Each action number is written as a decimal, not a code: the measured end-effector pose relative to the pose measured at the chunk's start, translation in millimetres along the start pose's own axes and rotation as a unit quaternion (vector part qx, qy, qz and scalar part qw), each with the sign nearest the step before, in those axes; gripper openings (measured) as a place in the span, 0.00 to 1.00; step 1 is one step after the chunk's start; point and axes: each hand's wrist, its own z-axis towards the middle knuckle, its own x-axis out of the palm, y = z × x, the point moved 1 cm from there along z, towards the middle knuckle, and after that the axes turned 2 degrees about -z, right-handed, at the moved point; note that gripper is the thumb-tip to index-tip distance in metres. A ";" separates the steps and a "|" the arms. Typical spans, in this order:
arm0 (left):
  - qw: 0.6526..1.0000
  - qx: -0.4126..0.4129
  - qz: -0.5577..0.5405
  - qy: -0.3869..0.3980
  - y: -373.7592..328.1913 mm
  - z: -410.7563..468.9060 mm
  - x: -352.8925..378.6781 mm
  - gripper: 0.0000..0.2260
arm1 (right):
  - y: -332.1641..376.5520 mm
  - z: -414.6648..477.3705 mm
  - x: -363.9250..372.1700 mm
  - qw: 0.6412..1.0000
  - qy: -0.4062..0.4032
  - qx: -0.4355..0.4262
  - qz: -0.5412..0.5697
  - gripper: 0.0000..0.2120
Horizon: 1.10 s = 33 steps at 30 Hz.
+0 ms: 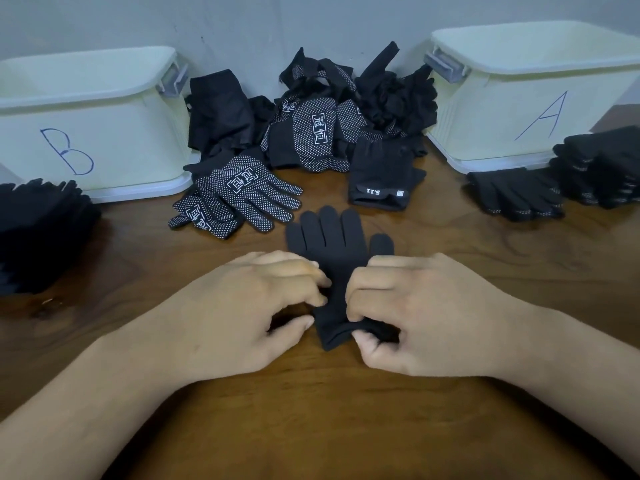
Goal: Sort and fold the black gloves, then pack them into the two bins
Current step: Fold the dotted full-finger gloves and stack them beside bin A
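Observation:
A plain black glove (332,237) lies flat on the wooden table, fingers pointing away from me. My left hand (242,306) pinches its left edge near the cuff. My right hand (415,313) grips the cuff, with the thumb under the folded fabric. A heap of unsorted black gloves (311,126) lies behind, some with white dots. A dotted pair (239,199) and a folded glove marked 5.11 (381,174) lie in front of the heap. Bin B (90,123) stands at the back left, bin A (530,91) at the back right.
A stack of plain black gloves (38,233) sits at the left edge in front of bin B. A stack of dotted gloves (568,178) lies in front of bin A at the right. A grey wall runs behind the bins.

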 end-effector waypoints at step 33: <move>0.950 -0.148 -0.273 -0.046 -15.6 1.7 0.9 0.22 | -30.6 -3.8 -28.6 0.951 0.053 0.166 0.256 0.28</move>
